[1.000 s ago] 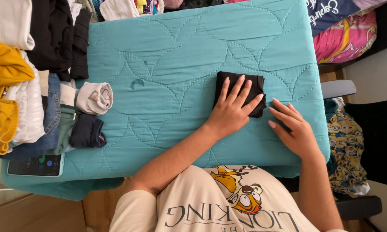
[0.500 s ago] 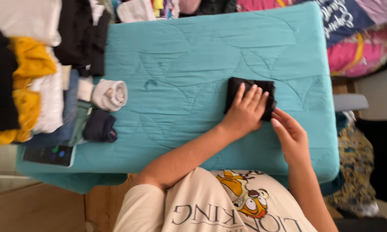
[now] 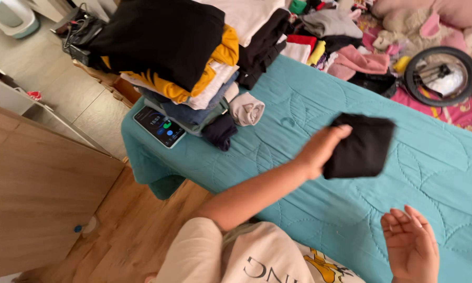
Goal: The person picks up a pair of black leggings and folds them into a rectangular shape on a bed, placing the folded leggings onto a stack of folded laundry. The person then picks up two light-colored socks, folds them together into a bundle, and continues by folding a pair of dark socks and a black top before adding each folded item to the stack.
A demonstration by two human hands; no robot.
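A phone (image 3: 159, 127) lies by the stacked clothes pile (image 3: 178, 63) on the teal bed (image 3: 299, 173). The left hand (image 3: 320, 149) pinches the folded black cloth (image 3: 361, 147), lifted above the quilt, keeping its fold. The right hand (image 3: 410, 246) hovers spread, empty.

Two hands (image 3: 320, 152), one folded black cloth (image 3: 362, 147), one phone (image 3: 160, 127), two rolled garments (image 3: 246, 109), one ring light (image 3: 440, 73).

Left hand (image 3: 320, 149) lifting folded black cloth (image 3: 362, 147) above teal quilt (image 3: 309, 199), right hand (image 3: 411, 249) empty
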